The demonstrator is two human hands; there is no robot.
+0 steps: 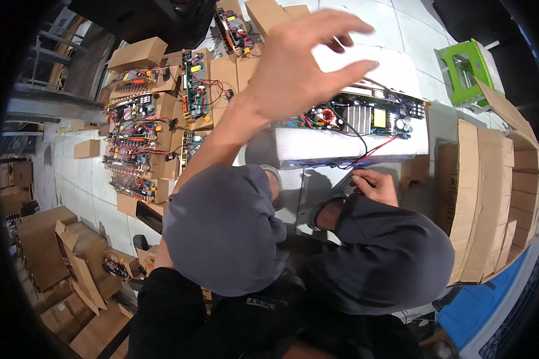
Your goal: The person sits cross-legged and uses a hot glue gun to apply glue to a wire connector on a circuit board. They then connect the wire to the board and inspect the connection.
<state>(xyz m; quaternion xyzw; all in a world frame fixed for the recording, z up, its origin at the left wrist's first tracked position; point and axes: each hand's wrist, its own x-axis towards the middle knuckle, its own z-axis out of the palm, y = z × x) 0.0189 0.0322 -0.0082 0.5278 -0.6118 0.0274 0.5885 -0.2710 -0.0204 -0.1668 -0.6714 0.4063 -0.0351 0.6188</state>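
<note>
My left hand [299, 66] is raised over the left end of a circuit board, thumb and fingers spread apart with nothing between them. Beneath and to the right of it, the circuit board [357, 119] lies on a white foam block [416, 149]. A ring coil, a finned heat sink and a yellow-topped part stand on the board, and its left end is hidden by my hand. Red and black wires [365, 157] hang over the foam's near side. Just below them is my right hand [376, 186], its fingers curled closed; what they hold, if anything, I cannot make out.
Similar circuit boards [139, 128] rest on cardboard boxes at the left, with another [233, 30] at the top. A large open carton [479, 197] stands at the right, below a green step stool [470, 72]. More boxes [48, 239] fill the lower left.
</note>
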